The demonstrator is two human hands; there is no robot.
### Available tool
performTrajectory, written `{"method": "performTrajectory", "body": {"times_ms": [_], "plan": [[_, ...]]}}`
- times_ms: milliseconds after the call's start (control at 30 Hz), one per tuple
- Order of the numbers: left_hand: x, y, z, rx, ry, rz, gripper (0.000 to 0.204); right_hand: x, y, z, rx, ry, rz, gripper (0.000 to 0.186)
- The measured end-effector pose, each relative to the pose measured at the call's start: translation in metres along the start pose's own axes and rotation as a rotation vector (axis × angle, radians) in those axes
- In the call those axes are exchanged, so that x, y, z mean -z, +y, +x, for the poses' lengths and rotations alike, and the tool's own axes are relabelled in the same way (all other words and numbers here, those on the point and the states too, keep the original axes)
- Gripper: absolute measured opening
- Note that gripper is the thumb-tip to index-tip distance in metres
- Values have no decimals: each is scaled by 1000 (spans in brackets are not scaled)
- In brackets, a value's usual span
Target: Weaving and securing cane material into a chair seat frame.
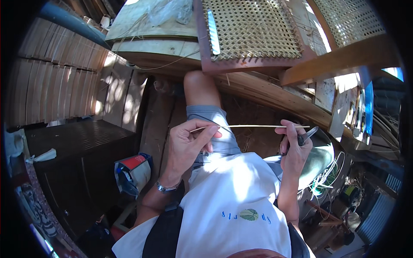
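A thin, pale cane strip (251, 126) stretches level between my hands, above my leg. My left hand (189, 146), with a watch on the wrist, pinches one end between thumb and fingers. My right hand (294, 146) holds the other end between thumb and forefinger and also grips a small tool with a short metal blade (311, 133) and a dark handle. Above them, a woven cane seat panel (251, 28) in a reddish wooden frame lies on the wooden bench, with a pale flat strip (213, 32) along its left side.
A second cane panel (348, 19) with wooden bars stands upper right. Stacked wooden boards (60, 86), a dark cabinet (77, 163) and a bag (133, 172) are at the left. Loose cane strands (327, 174) hang at the right. A plastic bag (167, 10) lies on the bench (152, 51).
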State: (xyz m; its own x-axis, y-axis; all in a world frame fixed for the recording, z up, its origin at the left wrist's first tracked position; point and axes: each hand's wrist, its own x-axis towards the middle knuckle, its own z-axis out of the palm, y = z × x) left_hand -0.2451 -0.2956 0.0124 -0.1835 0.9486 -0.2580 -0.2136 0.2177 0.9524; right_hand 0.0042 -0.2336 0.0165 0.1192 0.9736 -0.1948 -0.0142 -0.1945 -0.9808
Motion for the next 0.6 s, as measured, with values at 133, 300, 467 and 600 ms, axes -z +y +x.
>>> {"method": "performTrajectory", "body": {"times_ms": [133,300,467,600], "plan": [[0,-9,1,-78,39,-49,25,-3,6,1,-17,25,-45,21],[1,-13,2,-82,-16,-145,39,-4,12,6,-56,44,-25,20],[-4,-13,1,-47,9,-107,20,-3,20,9,-70,37,-30,21],[-9,-15,2,-26,37,-142,19,0,24,11,-55,36,-40,20]]}}
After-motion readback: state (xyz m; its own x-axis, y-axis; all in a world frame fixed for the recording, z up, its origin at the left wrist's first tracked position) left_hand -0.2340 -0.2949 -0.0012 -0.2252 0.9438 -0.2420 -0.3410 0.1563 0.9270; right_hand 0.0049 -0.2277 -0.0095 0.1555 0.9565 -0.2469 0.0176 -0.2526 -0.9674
